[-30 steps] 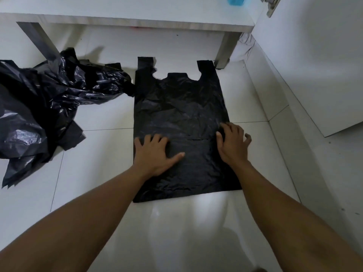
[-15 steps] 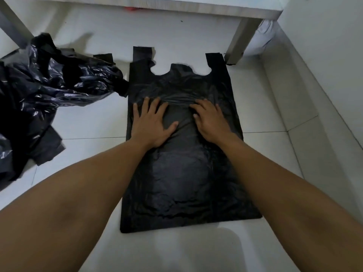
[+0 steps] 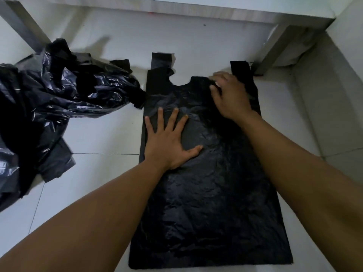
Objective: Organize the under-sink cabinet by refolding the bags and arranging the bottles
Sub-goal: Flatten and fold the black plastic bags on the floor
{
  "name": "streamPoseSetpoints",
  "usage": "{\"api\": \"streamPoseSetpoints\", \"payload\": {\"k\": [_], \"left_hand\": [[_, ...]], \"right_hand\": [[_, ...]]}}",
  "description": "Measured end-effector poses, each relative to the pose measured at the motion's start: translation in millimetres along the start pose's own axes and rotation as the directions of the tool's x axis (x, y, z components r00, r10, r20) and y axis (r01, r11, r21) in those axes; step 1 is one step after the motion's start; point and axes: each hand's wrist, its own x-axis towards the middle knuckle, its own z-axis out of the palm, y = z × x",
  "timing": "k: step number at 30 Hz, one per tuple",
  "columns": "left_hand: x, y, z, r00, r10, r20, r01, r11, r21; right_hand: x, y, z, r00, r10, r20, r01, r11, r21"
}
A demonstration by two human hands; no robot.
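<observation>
A black plastic carrier bag (image 3: 212,203) lies spread flat on the white tiled floor, its two handles pointing away from me. My left hand (image 3: 169,140) presses flat on the bag's upper left part, fingers spread. My right hand (image 3: 229,95) rests on the bag's top edge beside the right handle (image 3: 240,68), fingers bent down onto the plastic; whether they pinch it I cannot tell. A heap of crumpled black bags (image 3: 49,107) lies to the left, touching the flat bag's left edge.
A white cabinet base runs across the top, with grey metal legs at the far left (image 3: 21,24) and far right (image 3: 275,50). A white wall panel (image 3: 334,95) rises along the right. White floor tiles (image 3: 102,183) surround the bag.
Both hands slid up the bag away from me, smoothing it. My right hand went further, reaching the top edge near the right handle, while my left hand stays on the upper left.
</observation>
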Motion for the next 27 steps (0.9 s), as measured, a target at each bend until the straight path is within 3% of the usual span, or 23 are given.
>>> {"api": "streamPoseSetpoints", "payload": {"k": [3,5,9,11,14,16,22,27], "left_hand": [[0.2,-0.4,1.5,1.000,0.006,-0.023,-0.007,1.000,-0.023],[1.3,-1.1,2.4,1.000,0.004,-0.016,-0.005,0.999,-0.032],[1.0,-0.9,1.2,1.000,-0.005,0.004,0.005,0.999,-0.034],[2.1,-0.7,0.3,1.000,-0.008,0.024,0.009,0.999,-0.045],[2.8,-0.7,-0.2,0.999,-0.013,0.037,0.015,0.999,-0.050],[2.6,-0.5,-0.9,0.999,-0.014,0.038,0.016,0.999,-0.052],[1.7,0.2,-1.9,0.999,-0.015,0.033,0.016,0.999,-0.049],[2.1,0.5,-3.0,0.999,-0.013,0.049,0.015,0.998,-0.056]], "right_hand": [[22.2,-64.5,26.6,0.936,-0.285,0.206,0.278,0.959,0.062],[36.1,-85.4,40.5,0.889,-0.345,0.301,0.366,0.930,-0.014],[74.3,-89.1,55.4,0.974,-0.095,0.205,0.094,0.995,0.014],[94.5,-90.4,59.0,0.975,0.023,0.222,-0.025,1.000,0.007],[116.8,-96.2,59.7,0.942,0.083,0.326,-0.052,0.993,-0.101],[125.0,-99.8,55.6,0.947,0.071,0.313,-0.032,0.991,-0.129],[132.9,-111.8,31.6,0.956,0.008,0.292,-0.064,0.981,0.181],[144.4,-117.6,9.0,0.864,0.130,0.487,-0.374,0.812,0.448]]}}
